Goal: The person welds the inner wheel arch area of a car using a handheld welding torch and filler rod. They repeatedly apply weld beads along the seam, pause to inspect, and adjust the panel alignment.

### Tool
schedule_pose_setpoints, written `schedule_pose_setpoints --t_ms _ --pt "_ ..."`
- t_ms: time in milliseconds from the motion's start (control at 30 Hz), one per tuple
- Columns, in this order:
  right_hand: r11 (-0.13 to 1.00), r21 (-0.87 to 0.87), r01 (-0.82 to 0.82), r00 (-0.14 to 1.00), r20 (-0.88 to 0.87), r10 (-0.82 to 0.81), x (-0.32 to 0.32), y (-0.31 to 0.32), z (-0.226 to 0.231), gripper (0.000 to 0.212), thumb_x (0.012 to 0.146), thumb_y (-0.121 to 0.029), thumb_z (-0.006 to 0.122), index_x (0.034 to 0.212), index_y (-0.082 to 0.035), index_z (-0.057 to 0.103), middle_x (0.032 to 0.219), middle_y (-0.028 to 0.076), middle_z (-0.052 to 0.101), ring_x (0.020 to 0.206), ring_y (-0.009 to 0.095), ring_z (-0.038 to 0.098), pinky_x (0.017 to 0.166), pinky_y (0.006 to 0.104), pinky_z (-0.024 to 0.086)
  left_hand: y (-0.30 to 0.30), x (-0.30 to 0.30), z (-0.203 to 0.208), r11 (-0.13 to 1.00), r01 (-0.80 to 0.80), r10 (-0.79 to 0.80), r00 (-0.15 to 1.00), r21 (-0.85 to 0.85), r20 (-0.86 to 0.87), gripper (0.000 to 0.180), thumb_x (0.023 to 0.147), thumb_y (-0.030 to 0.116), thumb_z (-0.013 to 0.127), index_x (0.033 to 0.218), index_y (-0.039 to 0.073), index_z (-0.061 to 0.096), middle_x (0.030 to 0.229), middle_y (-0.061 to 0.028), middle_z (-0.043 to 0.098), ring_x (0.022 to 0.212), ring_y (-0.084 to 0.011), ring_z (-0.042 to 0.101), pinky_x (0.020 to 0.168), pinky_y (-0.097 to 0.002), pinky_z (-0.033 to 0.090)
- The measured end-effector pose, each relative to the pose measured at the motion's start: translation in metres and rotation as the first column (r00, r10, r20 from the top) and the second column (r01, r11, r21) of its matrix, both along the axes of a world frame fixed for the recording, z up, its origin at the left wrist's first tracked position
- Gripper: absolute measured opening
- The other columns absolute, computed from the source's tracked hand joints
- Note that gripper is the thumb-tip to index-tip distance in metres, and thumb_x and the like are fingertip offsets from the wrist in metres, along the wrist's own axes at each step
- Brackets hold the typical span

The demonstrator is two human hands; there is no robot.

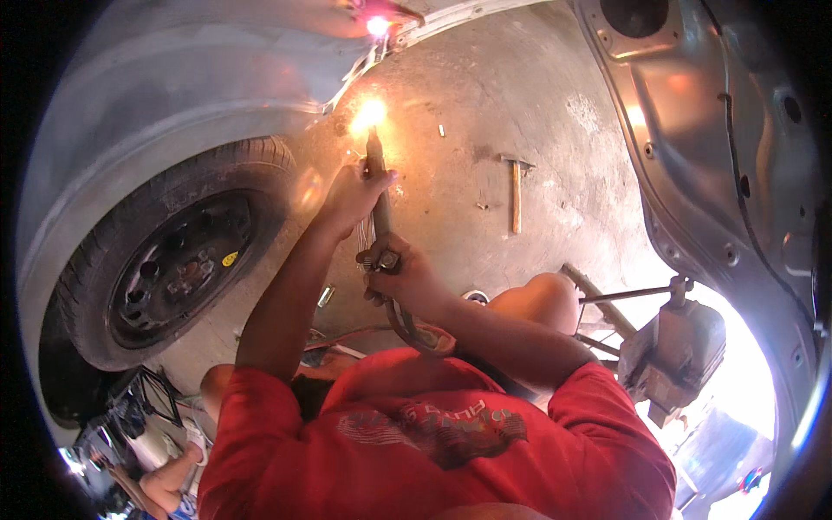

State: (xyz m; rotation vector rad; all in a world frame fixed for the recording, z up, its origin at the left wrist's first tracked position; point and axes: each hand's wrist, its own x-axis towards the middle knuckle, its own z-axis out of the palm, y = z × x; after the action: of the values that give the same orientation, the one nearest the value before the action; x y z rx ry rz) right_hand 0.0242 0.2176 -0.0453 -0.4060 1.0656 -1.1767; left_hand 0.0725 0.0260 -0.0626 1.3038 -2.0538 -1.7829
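My left hand (355, 198) is closed around the front part of a dark welding torch (379, 208), just below its tapered nozzle. A bright yellow-white glare (370, 113) at the tip hides the nozzle's end. Nearer to me, my right hand (406, 276) grips the rear of the same torch, with a round metal fitting showing by its thumb. From there a thick hose (407, 328) bends down toward my lap. Thin pale strands show beside the torch between the hands; their kind is unclear. The glare lies close to the lower edge of a grey car body panel (251, 78).
A wheel (182, 269) stands under the panel at left. On the concrete floor lie a hammer (516, 195) and a small metal cylinder (326, 296). A car door (719, 156) stands at right, near a rusty metal block (676, 351). A pinkish light (378, 25) shines at the panel's far edge.
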Motion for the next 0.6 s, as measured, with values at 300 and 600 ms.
schedule_pose_setpoints --t_ms 300,600 --pt "0.721 0.298 -0.626 0.691 -0.217 0.69 -0.161 -0.054 -0.025 0.088 0.087 -0.037 0.084 0.161 -0.018 0.041 0.144 0.019 0.061 0.118 0.028 0.066 0.095 0.0409 0.056 0.009 0.045 -0.01 0.984 -0.143 0.15 0.987 0.11 -0.058 0.038 0.1 0.025 0.068 0.128 -0.001 0.064 0.097 -0.0072 0.065 0.081 -0.0185 0.067 0.074 -0.0356 0.055" --pt "0.413 0.664 0.623 0.381 -0.719 0.582 -0.304 0.023 -0.288 0.045 0.092 -0.027 0.065 0.131 -0.006 0.071 0.143 0.021 0.063 0.13 0.033 0.065 0.106 0.0465 0.053 0.05 0.076 -0.044 0.978 -0.114 0.105 0.993 0.176 0.058 0.046 0.099 0.021 0.065 0.135 -0.006 0.057 0.108 -0.0132 0.066 0.086 -0.0232 0.074 0.074 -0.0371 0.061"
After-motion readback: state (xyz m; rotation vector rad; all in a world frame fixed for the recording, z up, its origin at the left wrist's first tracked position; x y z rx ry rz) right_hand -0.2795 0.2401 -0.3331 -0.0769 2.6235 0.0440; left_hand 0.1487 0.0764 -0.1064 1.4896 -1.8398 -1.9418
